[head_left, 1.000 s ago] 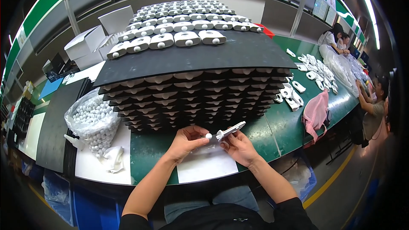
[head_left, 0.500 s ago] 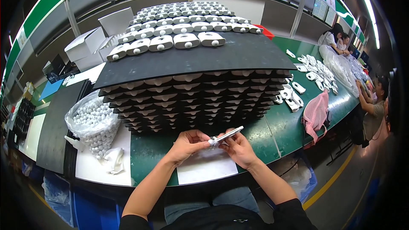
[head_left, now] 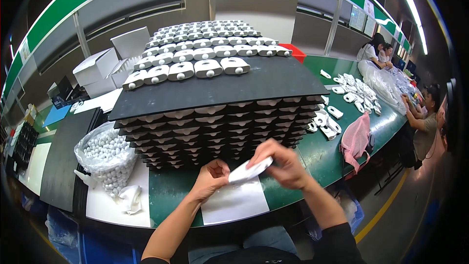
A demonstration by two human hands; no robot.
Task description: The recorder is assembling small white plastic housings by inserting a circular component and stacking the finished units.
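Observation:
Both my hands meet above the green table's front edge, just before a tall stack of black trays (head_left: pixel 220 132). My right hand (head_left: pixel 283 164) grips a flat white plastic piece (head_left: pixel 249 171), held tilted. My left hand (head_left: pixel 211 178) has its fingertips pinched against the lower left end of that same piece. A white sheet of paper (head_left: pixel 234 203) lies on the table under both hands. The top tray (head_left: pixel 273 80) carries rows of similar white plastic pieces (head_left: pixel 195 56).
A clear bag of small white balls (head_left: pixel 105 154) stands at my left, a crumpled white scrap (head_left: pixel 129 198) beside it. Loose white pieces (head_left: pixel 342 93) and a pink bag (head_left: pixel 356 139) lie at right. Other people (head_left: pixel 425 112) work along the green table (head_left: pixel 322 151). White boxes (head_left: pixel 102 68) sit back left.
The white piece has dropped lower and turned, and my right hand has closed over its upper end. My left hand has shifted right to pinch its lower end.

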